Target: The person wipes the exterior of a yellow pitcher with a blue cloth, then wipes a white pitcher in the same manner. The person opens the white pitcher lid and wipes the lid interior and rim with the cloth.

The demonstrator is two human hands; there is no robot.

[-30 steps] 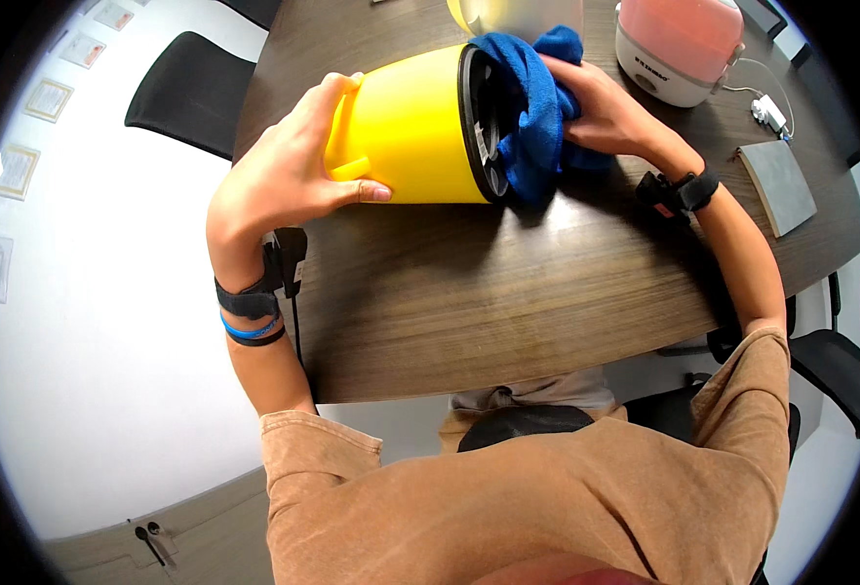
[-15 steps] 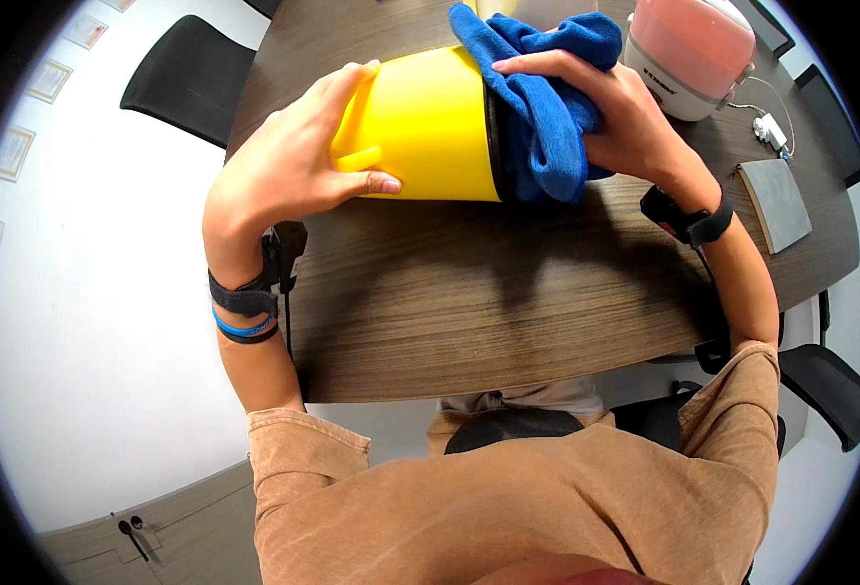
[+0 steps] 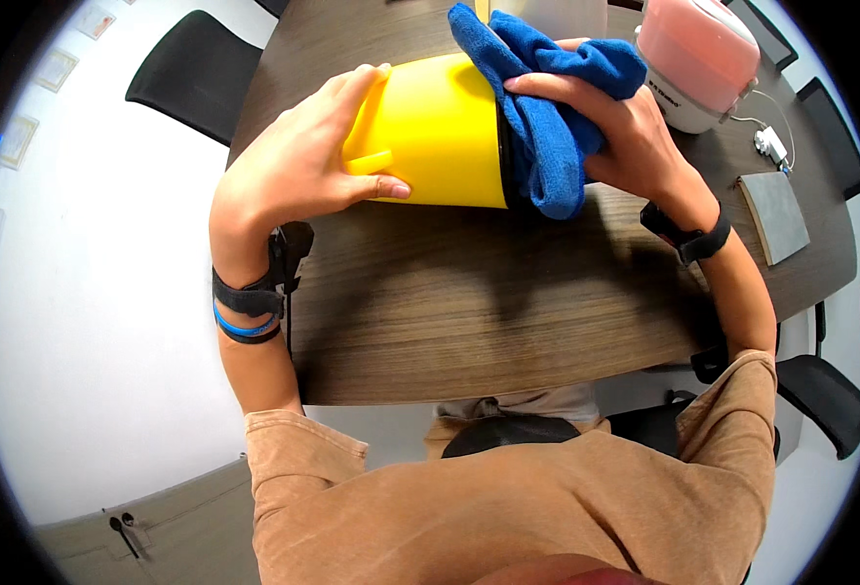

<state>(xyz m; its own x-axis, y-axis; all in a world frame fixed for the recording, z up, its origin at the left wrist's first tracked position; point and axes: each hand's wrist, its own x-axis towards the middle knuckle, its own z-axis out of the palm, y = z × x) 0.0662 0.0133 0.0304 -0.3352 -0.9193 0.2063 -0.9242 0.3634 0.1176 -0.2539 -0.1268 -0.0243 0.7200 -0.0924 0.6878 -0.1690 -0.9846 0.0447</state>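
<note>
A yellow bucket-like container lies on its side above the wooden table, its black-edged end facing right. My left hand is closed around its left end, the thumb along the near side by a small yellow tab. At the black-edged end, my right hand grips a bunched blue cloth. The cloth covers much of that end and hangs down its near side. Whether part of it goes inside the container is hidden. Some right-hand fingers are out of sight behind the cloth.
A pink and white appliance stands at the far right, near a white plug with cable and a grey notebook. Behind the cloth is a translucent container. The table's edge curves in front of me. Black chairs stand around it.
Both hands and the yellow container have shifted slightly to the right. The cloth has changed its folds, its near part hanging a little lower. Both grips stay the same.
</note>
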